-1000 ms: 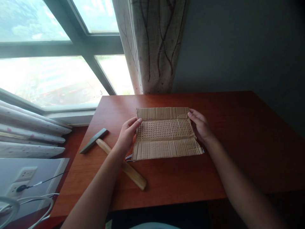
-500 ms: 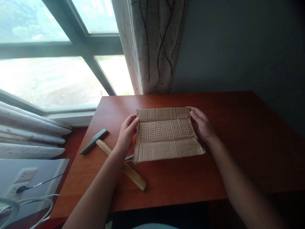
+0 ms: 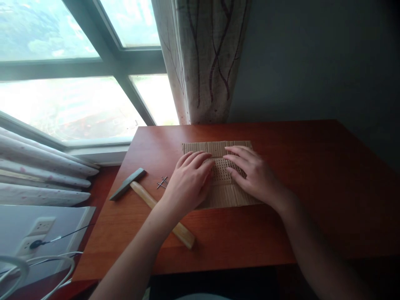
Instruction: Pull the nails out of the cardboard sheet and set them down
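Note:
A brown cardboard sheet with a grid of small holes lies flat on the red-brown wooden table. My left hand rests palm down on its left half, fingers stretched out. My right hand lies flat on its right half, fingers spread toward the middle. Both hands hold nothing. Left of the sheet lie a few small metal nails. A hammer with a wooden handle and dark metal head lies further left, its handle passing under my left forearm.
A window and a patterned curtain stand behind the table. A grey wall is at the right. At the lower left are a white socket panel and white cables. Folded pale fabric lies by the sill.
Both hands have moved from the sheet's side edges onto its top and now lie flat on it. The sheet has come down onto the table. The nails beside it now show.

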Demonstrator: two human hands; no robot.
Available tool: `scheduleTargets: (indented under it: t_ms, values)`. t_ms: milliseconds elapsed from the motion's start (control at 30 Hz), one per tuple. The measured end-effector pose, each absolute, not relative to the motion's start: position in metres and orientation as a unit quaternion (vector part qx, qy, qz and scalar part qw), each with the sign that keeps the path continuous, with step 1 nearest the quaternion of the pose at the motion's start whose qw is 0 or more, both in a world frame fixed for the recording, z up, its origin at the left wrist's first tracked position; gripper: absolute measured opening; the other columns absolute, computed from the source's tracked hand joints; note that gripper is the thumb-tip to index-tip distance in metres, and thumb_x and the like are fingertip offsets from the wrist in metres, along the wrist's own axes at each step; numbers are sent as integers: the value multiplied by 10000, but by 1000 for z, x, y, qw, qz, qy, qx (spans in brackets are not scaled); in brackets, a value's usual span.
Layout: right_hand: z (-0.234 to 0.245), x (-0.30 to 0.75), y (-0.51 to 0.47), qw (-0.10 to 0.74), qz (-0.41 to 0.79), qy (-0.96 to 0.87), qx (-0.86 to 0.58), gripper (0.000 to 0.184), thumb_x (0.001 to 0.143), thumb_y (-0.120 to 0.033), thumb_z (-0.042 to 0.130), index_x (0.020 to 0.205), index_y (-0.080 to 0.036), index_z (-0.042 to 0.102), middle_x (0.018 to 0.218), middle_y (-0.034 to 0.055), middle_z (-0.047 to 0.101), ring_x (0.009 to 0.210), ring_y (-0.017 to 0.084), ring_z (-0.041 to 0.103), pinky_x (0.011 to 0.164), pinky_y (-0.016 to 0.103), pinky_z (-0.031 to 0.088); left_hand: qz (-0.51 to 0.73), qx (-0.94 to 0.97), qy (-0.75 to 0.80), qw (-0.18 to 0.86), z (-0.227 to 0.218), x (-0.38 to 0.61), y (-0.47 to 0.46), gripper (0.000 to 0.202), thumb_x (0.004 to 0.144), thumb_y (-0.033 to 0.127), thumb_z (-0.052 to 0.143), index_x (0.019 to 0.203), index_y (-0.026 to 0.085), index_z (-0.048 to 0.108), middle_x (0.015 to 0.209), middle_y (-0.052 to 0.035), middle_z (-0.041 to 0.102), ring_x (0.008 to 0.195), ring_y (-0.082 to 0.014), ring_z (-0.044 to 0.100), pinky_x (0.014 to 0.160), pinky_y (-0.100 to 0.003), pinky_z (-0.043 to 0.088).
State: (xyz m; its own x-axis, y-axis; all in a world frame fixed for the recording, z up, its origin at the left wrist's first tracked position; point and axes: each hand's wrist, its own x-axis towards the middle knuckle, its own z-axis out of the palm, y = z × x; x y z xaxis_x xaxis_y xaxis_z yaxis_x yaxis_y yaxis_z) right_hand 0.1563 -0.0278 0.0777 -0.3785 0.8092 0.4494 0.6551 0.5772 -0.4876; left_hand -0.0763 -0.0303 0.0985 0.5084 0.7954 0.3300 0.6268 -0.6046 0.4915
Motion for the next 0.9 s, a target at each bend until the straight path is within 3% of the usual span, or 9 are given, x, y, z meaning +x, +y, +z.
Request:
scheduleTargets:
  t_ms: [67, 133, 200, 267, 333, 467, 633, 767, 900]
  values:
    - [73, 166, -28, 369, 129, -782, -486, 339, 966, -340, 621, 1298, -304, 680, 1426, 89, 623, 1338, 337, 545, 1146, 605, 422, 305, 820, 456, 164, 95, -84, -31, 314, 918, 255, 602, 1218, 273, 695, 1385, -92, 647, 1306, -341, 572, 1161, -541, 379]
    - [66, 183, -30, 424, 178, -690, -558, 413, 943, -432, 661, 1334, -300, 654, 1422, 109, 615, 1274, 341, 587, 1081, 592, 481, 359, 760, 513, 172, 91, -99, -31, 360, 922, 319, 624, 1276, 267, 661, 1408, -103, 620, 1268, -327, 593, 1102, -498, 440]
    - [58, 200, -34, 458, 295, -574, -611, 483, 901, -545, 693, 1318, -305, 654, 1391, 111, 636, 1150, 322, 657, 959, 526, 565, 399, 685, 572, 211, 84, -116, -29, 439, 916, 409, 648, 1321, 243, 621, 1385, -121, 618, 1071, -276, 672, 924, -415, 533]
    - [50, 209, -39, 447, 461, -476, -601, 491, 887, -611, 681, 1277, -313, 671, 1328, 96, 685, 1083, 297, 697, 845, 442, 605, 405, 599, 611, 323, 76, -129, -27, 552, 882, 520, 674, 1343, 226, 594, 1350, -129, 635, 770, -193, 679, 675, -328, 530]
    - [42, 210, -46, 418, 607, -405, -542, 490, 905, -646, 627, 1252, -305, 689, 1229, 92, 738, 1041, 290, 723, 757, 402, 616, 397, 510, 602, 469, 68, -133, -27, 632, 860, 592, 674, 1360, 217, 578, 1314, -126, 662, 647, -152, 652, 576, -289, 489]
    - [36, 195, -53, 387, 727, -341, -454, 522, 933, -686, 529, 1144, -258, 741, 1018, 101, 789, 1019, 297, 743, 786, 436, 620, 380, 420, 480, 670, 59, -121, -33, 627, 890, 605, 650, 1379, 216, 603, 1216, -111, 732, 898, -247, 732, 763, -330, 557]
    - [42, 172, -36, 375, 744, -350, -427, 490, 914, -673, 572, 1058, -241, 754, 939, 97, 793, 1038, 295, 742, 854, 447, 608, 399, 394, 435, 705, 62, -120, -34, 585, 889, 523, 695, 1371, 196, 635, 1159, -116, 766, 1095, -328, 711, 928, -400, 558]
    - [47, 144, 0, 343, 788, -351, -373, 513, 935, -662, 510, 1079, -223, 732, 940, 103, 787, 1019, 295, 743, 858, 457, 608, 433, 388, 468, 665, 65, -140, -21, 580, 828, 474, 765, 1312, 169, 667, 1104, -120, 779, 1035, -327, 730, 903, -392, 577]
    - [47, 101, 45, 342, 808, -351, -327, 475, 963, -594, 495, 1131, -200, 699, 973, 102, 784, 988, 289, 745, 871, 468, 609, 456, 376, 530, 609, 68, -167, -1, 577, 760, 452, 803, 1245, 161, 684, 1031, -107, 782, 905, -306, 742, 712, -346, 607]
